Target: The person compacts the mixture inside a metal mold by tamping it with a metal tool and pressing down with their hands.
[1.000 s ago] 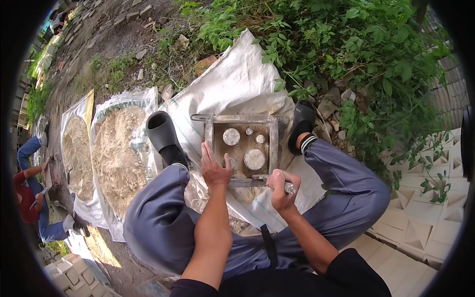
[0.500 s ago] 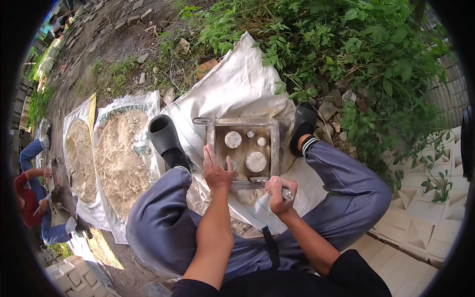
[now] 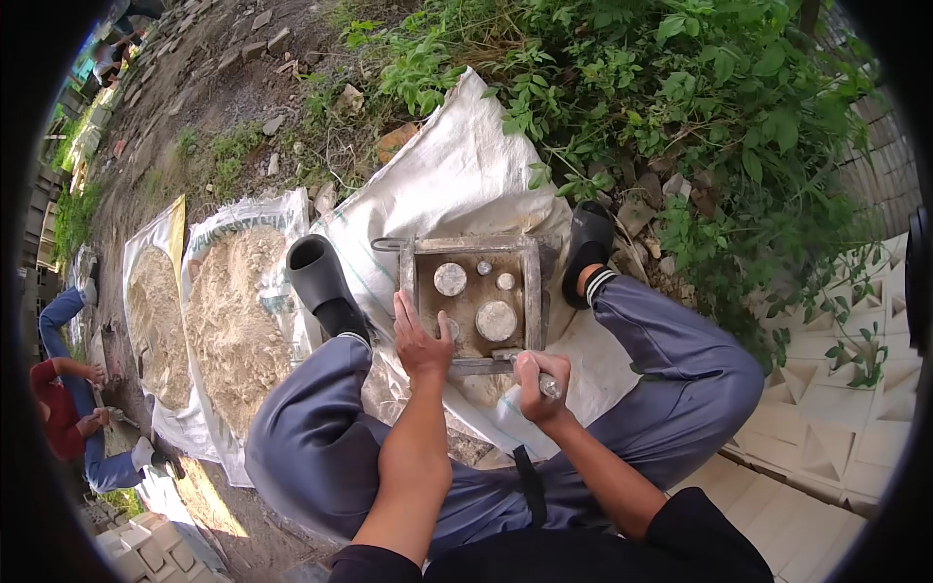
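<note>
Bracing the box frame (image 3: 532, 291) looks like the job of my left hand (image 3: 425, 350), which lies open, grasping nothing, its fingers along the left rail and its thumb reaching inside. My right hand (image 3: 544, 391) is clenched round the handle of a tool (image 3: 552, 387), whose narrow end meets the lower rail near its right corner.

The box frame sits at the centre of the picture, on the white sack (image 3: 466, 165) between my 2 feet. Inside are 4 pale round pieces, plain to see: a big disc (image 3: 496, 321) at lower right, a slightly smaller disc (image 3: 450, 279) at upper left, and 2 little knobs (image 3: 484, 267) (image 3: 505, 281) between them and the right rail. Something round may also sit beside my left thumb; I can't tell.

To work well here, I judge the left palm should bear evenly on the rail, since cloth under the box frame could let it slide. The tool wants a low angle and short, light strokes along the wood, with the wrist firm. A steep tip could gouge the brown bed (image 3: 469, 306) or knock the big disc, which stands nearest. My left thumb is best clear of the tool's path. How hard either hand presses, I can't tell.
</note>
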Demonstrator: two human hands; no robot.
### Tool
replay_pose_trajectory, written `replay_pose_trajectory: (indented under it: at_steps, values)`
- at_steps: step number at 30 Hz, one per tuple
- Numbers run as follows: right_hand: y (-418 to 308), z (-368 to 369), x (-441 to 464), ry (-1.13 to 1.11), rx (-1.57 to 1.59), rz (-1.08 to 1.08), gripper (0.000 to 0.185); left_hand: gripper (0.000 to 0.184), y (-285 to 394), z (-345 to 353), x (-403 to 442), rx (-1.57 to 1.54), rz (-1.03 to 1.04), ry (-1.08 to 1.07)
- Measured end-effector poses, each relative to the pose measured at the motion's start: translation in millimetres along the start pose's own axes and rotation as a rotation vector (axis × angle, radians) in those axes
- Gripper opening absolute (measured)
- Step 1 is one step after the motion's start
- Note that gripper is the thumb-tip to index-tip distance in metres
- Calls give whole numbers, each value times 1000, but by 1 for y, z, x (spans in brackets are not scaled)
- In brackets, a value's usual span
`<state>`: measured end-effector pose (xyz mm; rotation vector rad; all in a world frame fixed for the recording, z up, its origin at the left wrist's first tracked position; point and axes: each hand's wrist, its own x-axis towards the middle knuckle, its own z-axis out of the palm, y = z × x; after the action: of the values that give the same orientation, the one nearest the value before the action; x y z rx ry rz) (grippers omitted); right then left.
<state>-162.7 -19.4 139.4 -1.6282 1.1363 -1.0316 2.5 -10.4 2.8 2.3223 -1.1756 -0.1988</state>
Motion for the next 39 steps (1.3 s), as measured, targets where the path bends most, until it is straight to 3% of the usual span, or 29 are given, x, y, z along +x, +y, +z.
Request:
replay_pose_trajectory:
  at_steps: [10,14,22,24,29,31,32,34,35,36,38,39]
  values:
    - [-22,0,-9,-28,40,44,34,79,-4,1,-10,-9,0,10]
    - [-16,3,-16,94,180,2,34,77,-6,-3,-14,-37,-49,-42]
    - [-10,3,-21,65,98,20,30,77,0,-6,-13,-6,-80,-96]
    - [3,9,-14,-39,-35,-84,29,79,-3,0,-9,-26,-37,-56]
    - [10,-1,10,47,98,30,37,83,-5,-3,-14,-22,-48,-108]
    - [-35,-18,19,105,398,241,42,83,-17,-2,-26,-59,0,-81]
    - [-45,-21,45,153,408,222,43,83,-10,-2,1,-63,41,-18]
    - [-52,-28,45,132,362,221,42,80,-5,-14,0,165,-65,-288]
    - [-49,-29,50,130,373,210,42,67,-5,-13,6,194,-31,-247]
    - [-43,-28,53,105,374,164,41,67,-3,-18,16,201,-29,-232]
    - [-32,-25,64,81,385,106,40,53,12,-37,40,189,84,-414]
    - [-37,-26,69,39,262,28,38,39,21,-48,41,173,190,-310]
